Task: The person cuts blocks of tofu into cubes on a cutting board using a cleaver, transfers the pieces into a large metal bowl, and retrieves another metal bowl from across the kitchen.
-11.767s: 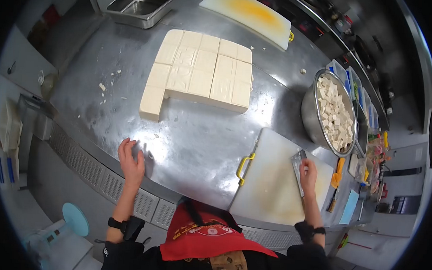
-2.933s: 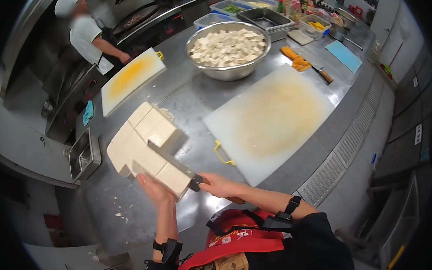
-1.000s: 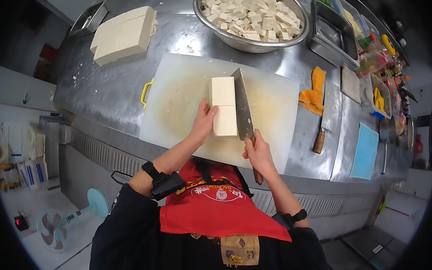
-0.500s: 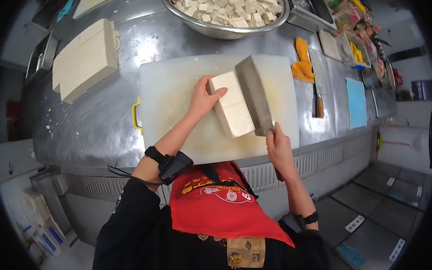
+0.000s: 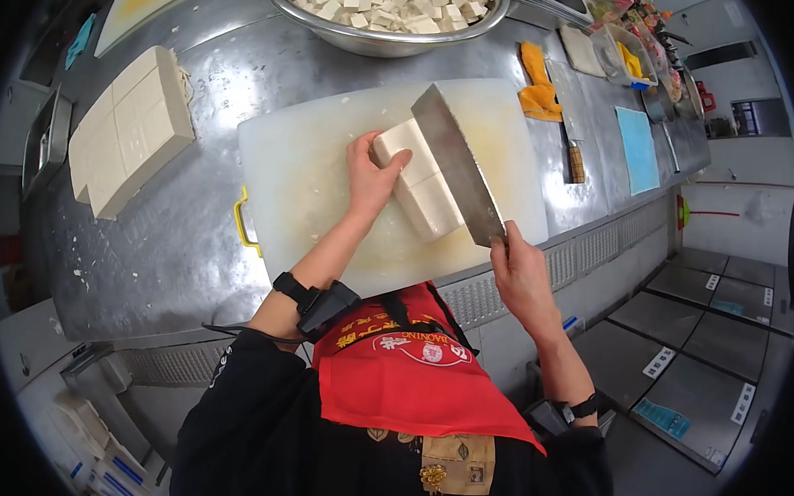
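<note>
On the white cutting board [image 5: 317, 244] lies a block of tofu [image 5: 422, 191], set at a slant. My left hand [image 5: 372, 178] grips its upper left part, thumb on top and fingers along the far side. A cleaver [image 5: 458, 166] stands against the tofu's right side, its broad blade nearly upright. My right hand [image 5: 522, 276] is closed round the cleaver's handle, close to the board's lower right edge. Whether the edge has entered the tofu I cannot tell.
A large slab of tofu [image 5: 132, 130] rests on the steel table at left. Behind the board stands a metal bowl [image 5: 379, 42] of tofu cubes. To the right lie an orange cloth [image 5: 539, 86], a knife [image 5: 575, 158] and a blue cloth [image 5: 638, 148].
The whole view has shifted a little, so the table things sit higher and further left. The cleaver's blade has come closer to the tofu's right side.
</note>
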